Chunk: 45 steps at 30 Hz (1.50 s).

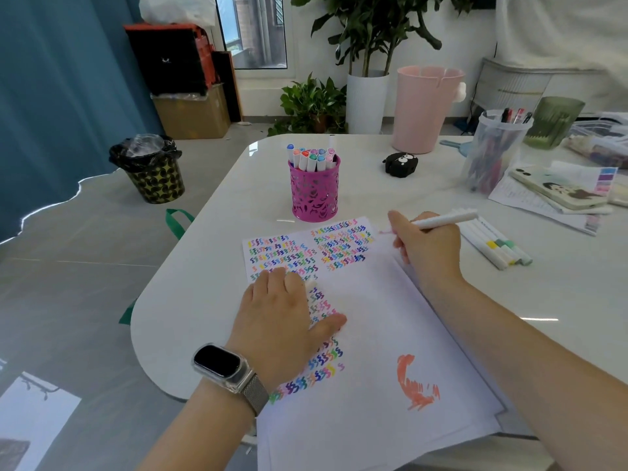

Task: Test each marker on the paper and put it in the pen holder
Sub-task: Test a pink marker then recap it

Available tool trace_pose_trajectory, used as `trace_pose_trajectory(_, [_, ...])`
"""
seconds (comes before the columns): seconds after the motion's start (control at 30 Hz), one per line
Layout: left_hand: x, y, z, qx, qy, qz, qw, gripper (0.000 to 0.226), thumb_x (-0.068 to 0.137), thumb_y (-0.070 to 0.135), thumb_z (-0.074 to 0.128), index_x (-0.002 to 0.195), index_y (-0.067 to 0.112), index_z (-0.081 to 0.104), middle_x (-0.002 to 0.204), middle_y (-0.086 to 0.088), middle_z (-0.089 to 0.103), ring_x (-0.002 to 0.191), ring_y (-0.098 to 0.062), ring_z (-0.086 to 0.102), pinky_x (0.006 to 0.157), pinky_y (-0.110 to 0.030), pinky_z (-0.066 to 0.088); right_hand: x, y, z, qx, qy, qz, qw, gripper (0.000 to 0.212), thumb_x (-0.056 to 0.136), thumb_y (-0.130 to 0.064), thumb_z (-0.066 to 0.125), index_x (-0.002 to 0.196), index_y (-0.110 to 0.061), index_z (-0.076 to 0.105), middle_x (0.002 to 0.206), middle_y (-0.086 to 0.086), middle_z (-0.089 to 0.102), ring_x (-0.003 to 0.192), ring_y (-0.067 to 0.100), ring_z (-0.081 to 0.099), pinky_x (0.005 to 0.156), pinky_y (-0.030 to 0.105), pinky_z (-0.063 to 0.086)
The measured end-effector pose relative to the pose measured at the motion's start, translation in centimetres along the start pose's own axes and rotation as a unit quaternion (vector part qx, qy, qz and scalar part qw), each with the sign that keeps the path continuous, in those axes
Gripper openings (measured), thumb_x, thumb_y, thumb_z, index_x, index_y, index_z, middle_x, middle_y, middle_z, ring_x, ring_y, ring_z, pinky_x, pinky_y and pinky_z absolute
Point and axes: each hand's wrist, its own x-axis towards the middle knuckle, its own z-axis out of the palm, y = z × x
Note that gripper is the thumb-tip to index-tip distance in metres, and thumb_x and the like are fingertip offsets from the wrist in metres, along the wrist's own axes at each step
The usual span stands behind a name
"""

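A white sheet of paper (380, 334) lies on the table, covered on its left and top with rows of small coloured squiggles and one orange scribble. My left hand (285, 317) rests flat on the paper with a small white cap under its fingers. My right hand (428, 249) grips a white marker (445, 220), its pink tip at the paper's upper right edge. A magenta metal pen holder (314, 192) beyond the paper holds several capped markers. Several loose white markers (492, 246) lie to the right of my right hand.
A clear plastic tub (492, 151) of pens, a black case (401, 164), a notebook and papers (557, 192) and a pink bin (424, 107) stand at the back right. The table's rounded edge (146, 300) runs along the left, with floor and a waste bin (149, 168) beyond.
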Motion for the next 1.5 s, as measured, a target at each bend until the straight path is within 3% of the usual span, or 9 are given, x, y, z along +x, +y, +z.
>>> trace_pose_trajectory(0.07, [0.0,0.2,-0.5,-0.122,0.047,-0.004,0.991,0.052,0.089,0.053,0.017,0.103,0.009,0.042,0.108,-0.007,0.046,0.103,-0.025,0.044,0.091,-0.034,0.039,-0.6,-1.7,-0.4,0.051,0.014,0.017,0.998,0.023,0.080,-0.023,0.074,0.072,-0.006,0.060,0.050,0.002,0.056,0.036,0.007,0.045,0.042,0.022,0.038])
trace_pose_trajectory(0.13, [0.2,0.4,-1.2,-0.224,0.083,-0.001,0.971,0.031,0.098,0.034,0.026,0.102,0.010,0.046,0.099,-0.004,0.050,0.092,-0.023,0.048,0.078,-0.032,0.040,-2.0,-3.6,-0.6,0.068,-0.032,0.013,0.997,0.019,0.083,-0.024,0.072,0.078,-0.007,0.064,0.054,0.000,0.061,0.042,0.007,0.051,0.044,0.020,0.044])
trace_pose_trajectory(0.27, [0.4,0.4,-2.3,-0.289,0.158,0.044,0.943,0.027,0.098,0.036,0.034,0.071,0.032,0.035,0.063,0.010,0.038,0.058,-0.010,0.035,0.057,-0.029,0.030,-5.9,-6.6,-0.9,0.158,-0.169,0.049,0.972,0.028,0.094,-0.022,0.053,0.077,-0.008,0.068,0.056,0.005,0.065,0.047,0.013,0.055,0.044,0.023,0.046])
trace_pose_trajectory(0.37, [0.3,0.7,-2.5,-0.313,0.186,0.056,0.930,0.023,0.095,0.038,0.040,0.073,0.032,0.040,0.062,0.011,0.042,0.059,-0.012,0.038,0.057,-0.033,0.037,-8.0,-7.5,-1.1,0.173,-0.212,0.031,0.961,0.026,0.093,-0.009,0.047,0.069,-0.006,0.059,0.050,0.008,0.060,0.042,0.018,0.049,0.043,0.025,0.042])
trace_pose_trajectory(0.57, [-0.1,0.7,-2.7,-0.328,0.195,0.054,0.923,0.021,0.093,0.039,0.042,0.083,0.024,0.052,0.074,0.004,0.058,0.076,-0.022,0.053,0.069,-0.046,0.047,-8.5,-7.3,-0.5,0.152,-0.206,0.003,0.967,0.025,0.092,-0.004,0.045,0.068,-0.008,0.052,0.049,0.008,0.060,0.042,0.018,0.050,0.042,0.025,0.042])
trace_pose_trajectory(0.97, [-0.1,0.8,-3.1,-0.339,0.185,0.054,0.921,0.022,0.093,0.035,0.047,0.096,0.018,0.062,0.078,0.003,0.060,0.080,-0.019,0.052,0.074,-0.041,0.047,-7.4,-6.8,-0.7,0.132,-0.193,-0.022,0.972,0.026,0.089,-0.002,0.042,0.064,-0.006,0.048,0.049,0.011,0.058,0.042,0.021,0.045,0.041,0.026,0.038])
trace_pose_trajectory(1.17, [-0.4,0.6,-3.4,-0.344,0.150,0.073,0.924,0.028,0.093,0.027,0.052,0.118,0.027,0.063,0.090,0.005,0.066,0.091,-0.013,0.056,0.082,-0.033,0.048,-7.0,-6.8,-1.3,0.043,-0.297,-0.032,0.953,0.028,0.090,-0.005,0.056,0.062,-0.007,0.051,0.053,0.011,0.063,0.044,0.020,0.052,0.045,0.028,0.043])
trace_pose_trajectory(1.3, [-0.9,0.4,-3.8,-0.389,0.150,0.081,0.905,0.015,0.093,0.031,0.050,0.094,0.030,0.065,0.073,0.015,0.061,0.078,0.000,0.055,0.064,-0.009,0.040,-7.2,-6.9,-1.3,0.101,-0.324,-0.028,0.940,0.033,0.082,-0.015,0.067,0.052,-0.016,0.052,0.053,0.013,0.064,0.043,0.019,0.056,0.043,0.026,0.046])
trace_pose_trajectory(1.5, [-2.4,0.7,-3.4,-0.417,0.159,0.069,0.892,0.019,0.087,0.035,0.044,0.078,0.035,0.060,0.069,0.021,0.060,0.058,0.002,0.052,0.050,-0.006,0.033,-8.3,-5.9,-0.1,0.144,-0.322,-0.013,0.936,0.039,0.089,-0.005,0.059,0.057,-0.008,0.037,0.045,0.012,0.058,0.031,0.020,0.045,0.038,0.022,0.039])
